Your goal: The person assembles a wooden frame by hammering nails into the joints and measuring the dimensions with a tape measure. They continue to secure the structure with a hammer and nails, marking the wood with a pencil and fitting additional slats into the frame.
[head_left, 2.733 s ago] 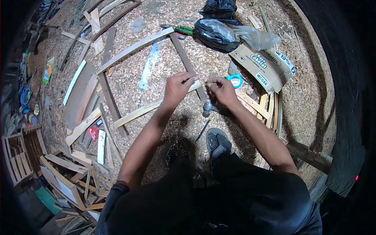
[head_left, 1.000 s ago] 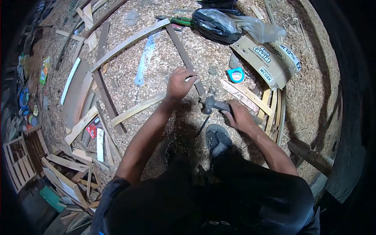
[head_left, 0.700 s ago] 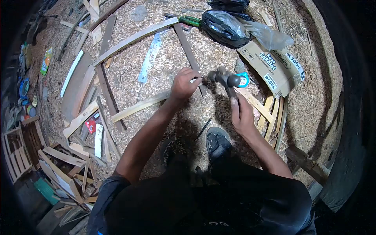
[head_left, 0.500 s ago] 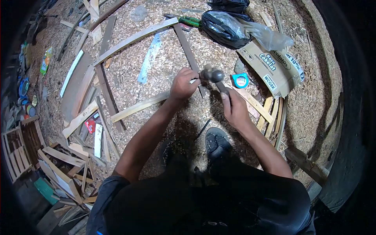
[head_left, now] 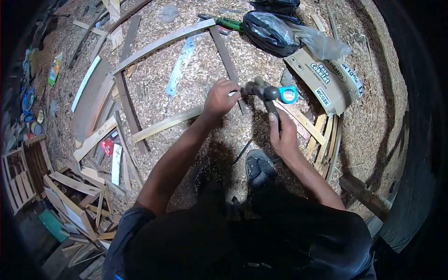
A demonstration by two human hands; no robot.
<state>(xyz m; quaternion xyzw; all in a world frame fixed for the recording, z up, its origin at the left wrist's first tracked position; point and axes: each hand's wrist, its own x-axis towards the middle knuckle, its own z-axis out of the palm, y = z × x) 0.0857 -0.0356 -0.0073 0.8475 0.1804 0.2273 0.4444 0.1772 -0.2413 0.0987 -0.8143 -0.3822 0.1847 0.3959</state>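
1. Under and around the hands (head_left: 221, 98), a floor (head_left: 203, 65) thickly littered with pale wood shavings.
2. Far right of the hands, browner footing with a long curved shadow.
3. Beyond that, a dark surface (head_left: 410, 186), too dim to tell as wall or post.
4. Far left of the hands and nearer the body, slatted wooden furniture (head_left: 22, 184), partly in gloom.
5. Ahead of the hands, bright cool light; darkness toward the outer edges.

The hammer (head_left: 270, 93) is dark grey, the tape measure (head_left: 288, 94) turquoise, the carton (head_left: 339, 87) tan and white-lettered.
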